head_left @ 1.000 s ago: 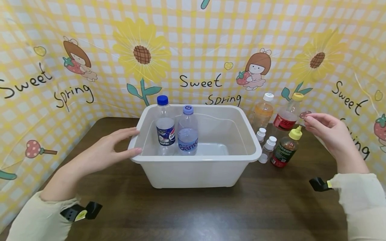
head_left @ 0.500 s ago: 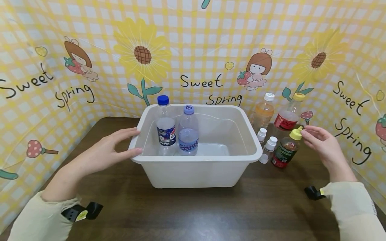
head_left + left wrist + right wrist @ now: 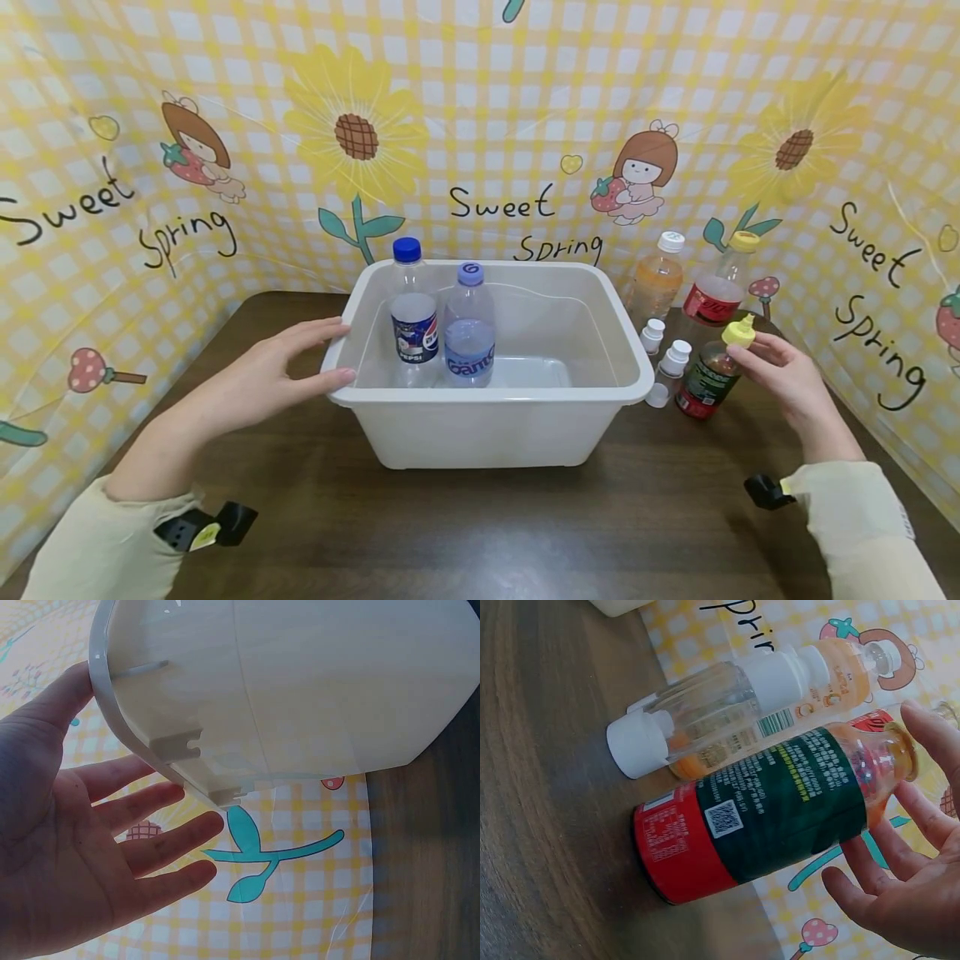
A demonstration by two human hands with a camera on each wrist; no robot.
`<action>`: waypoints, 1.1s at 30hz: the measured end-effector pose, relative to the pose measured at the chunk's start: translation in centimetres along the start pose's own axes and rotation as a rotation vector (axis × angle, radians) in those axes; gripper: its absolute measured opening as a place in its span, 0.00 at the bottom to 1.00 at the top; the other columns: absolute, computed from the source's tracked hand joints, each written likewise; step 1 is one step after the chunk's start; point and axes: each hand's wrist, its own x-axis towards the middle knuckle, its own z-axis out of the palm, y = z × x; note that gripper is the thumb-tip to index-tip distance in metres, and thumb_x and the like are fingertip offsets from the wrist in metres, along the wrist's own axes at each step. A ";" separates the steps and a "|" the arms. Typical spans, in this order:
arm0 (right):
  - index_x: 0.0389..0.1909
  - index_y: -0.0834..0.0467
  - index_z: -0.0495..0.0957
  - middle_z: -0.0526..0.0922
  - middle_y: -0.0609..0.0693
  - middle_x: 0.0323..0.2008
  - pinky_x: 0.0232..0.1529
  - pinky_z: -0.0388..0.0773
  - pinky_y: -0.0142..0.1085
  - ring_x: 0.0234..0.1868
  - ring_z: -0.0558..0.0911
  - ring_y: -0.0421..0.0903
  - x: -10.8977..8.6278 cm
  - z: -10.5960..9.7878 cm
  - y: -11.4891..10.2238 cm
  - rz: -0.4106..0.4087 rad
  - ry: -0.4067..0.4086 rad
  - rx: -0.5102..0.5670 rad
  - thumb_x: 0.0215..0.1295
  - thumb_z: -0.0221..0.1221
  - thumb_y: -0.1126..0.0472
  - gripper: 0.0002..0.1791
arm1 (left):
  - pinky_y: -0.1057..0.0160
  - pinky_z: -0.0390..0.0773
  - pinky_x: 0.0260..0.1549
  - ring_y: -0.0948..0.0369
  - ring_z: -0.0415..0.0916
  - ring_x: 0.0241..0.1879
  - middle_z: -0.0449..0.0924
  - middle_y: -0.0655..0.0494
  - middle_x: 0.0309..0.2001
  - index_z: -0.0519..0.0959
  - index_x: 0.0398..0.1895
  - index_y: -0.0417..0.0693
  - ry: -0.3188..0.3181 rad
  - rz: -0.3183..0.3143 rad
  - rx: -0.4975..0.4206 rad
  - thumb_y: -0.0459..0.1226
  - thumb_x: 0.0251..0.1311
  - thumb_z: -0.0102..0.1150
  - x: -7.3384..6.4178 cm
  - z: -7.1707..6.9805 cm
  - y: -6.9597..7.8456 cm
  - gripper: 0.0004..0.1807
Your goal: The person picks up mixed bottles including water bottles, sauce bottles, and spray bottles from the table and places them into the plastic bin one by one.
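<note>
My left hand [image 3: 262, 371] rests at the left rim of a white plastic tub [image 3: 480, 429]; in the left wrist view its fingers [image 3: 169, 847] are spread and fairly straight. Inside the tub stand a blue-capped Pepsi bottle [image 3: 414, 329] and a clear bottle with a lilac cap [image 3: 470, 342]. On the right, my right hand [image 3: 787, 383] has thumb and fingers around the yellow nozzle cap of a squeeze sauce bottle [image 3: 708, 385]. That bottle stands upright on the table, with a green and red label [image 3: 780, 802] in the right wrist view.
Two small white-capped bottles [image 3: 669, 362] stand between tub and sauce bottle. Behind them are an orange drink bottle [image 3: 656, 279] and a red-labelled bottle with a yellow cap [image 3: 716, 292]. A checked cloth [image 3: 495, 125] hangs behind the dark wooden table [image 3: 480, 533].
My right hand has come down and leftward from above the sauce bottle to its yellow cap. The left hand stays at the tub's rim.
</note>
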 end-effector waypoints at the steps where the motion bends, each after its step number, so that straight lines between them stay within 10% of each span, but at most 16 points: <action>1: 0.40 0.37 0.70 0.77 0.23 0.32 0.34 0.71 0.15 0.34 0.76 0.21 0.0 0.1 -0.1 0.010 0.002 -0.042 0.62 0.59 0.56 0.11 | 0.35 0.64 0.55 0.43 0.60 0.65 0.58 0.43 0.69 0.61 0.68 0.48 0.000 -0.001 0.000 0.54 0.60 0.56 0.0 0.0 0.0 0.36; 23: 0.41 0.34 0.68 0.74 0.21 0.31 0.37 0.69 0.19 0.37 0.73 0.22 0.4 0.5 -0.5 0.016 0.000 -0.261 0.64 0.55 0.47 0.08 | 0.36 0.67 0.53 0.44 0.62 0.63 0.59 0.44 0.68 0.61 0.68 0.49 -0.004 -0.005 -0.007 0.54 0.60 0.55 0.0 0.0 0.1 0.36; 33: 0.40 0.36 0.70 0.76 0.22 0.31 0.35 0.69 0.18 0.36 0.73 0.23 0.3 0.4 -0.7 0.003 -0.002 -0.177 0.64 0.57 0.50 0.07 | 0.36 0.66 0.53 0.44 0.62 0.63 0.59 0.44 0.69 0.61 0.68 0.48 -0.003 -0.005 -0.004 0.54 0.60 0.56 0.0 -0.1 0.1 0.36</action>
